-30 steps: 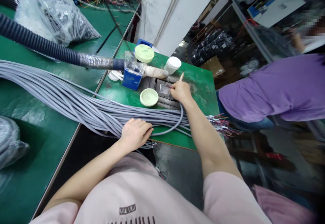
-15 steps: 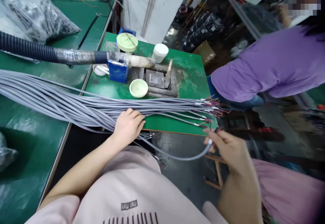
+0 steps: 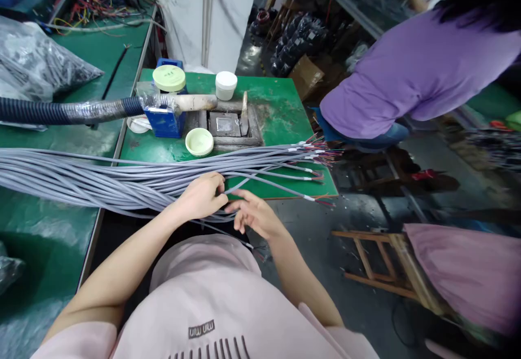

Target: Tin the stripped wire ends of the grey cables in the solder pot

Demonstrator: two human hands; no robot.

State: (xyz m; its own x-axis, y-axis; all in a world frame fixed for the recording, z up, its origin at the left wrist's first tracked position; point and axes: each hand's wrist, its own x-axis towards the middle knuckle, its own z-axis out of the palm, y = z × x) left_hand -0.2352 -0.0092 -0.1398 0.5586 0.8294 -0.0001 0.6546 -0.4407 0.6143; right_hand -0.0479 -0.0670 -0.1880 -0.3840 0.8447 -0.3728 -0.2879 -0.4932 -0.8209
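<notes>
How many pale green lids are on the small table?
2. One lid sits behind the blue box; the other lid lies beside the metal mould. The grey cables may hide more.

A big bundle of long grey cables (image 3: 122, 177) lies flat across a green workbench (image 3: 285, 182). The cables run side by side from the left edge of the view toward the right, and they are soft and bendy. At the right, the bundle spreads out into loose cables. Their cut ends (image 3: 313, 153) have white bands, and tiny red and other colored wires poke out of them. One loose cable (image 3: 268, 184) lies apart, nearer to us, and ends in a white band with thin red wires (image 3: 314, 200). In the middle, some thin cables (image 3: 220, 218) droop over the near edge of the bench.
</notes>
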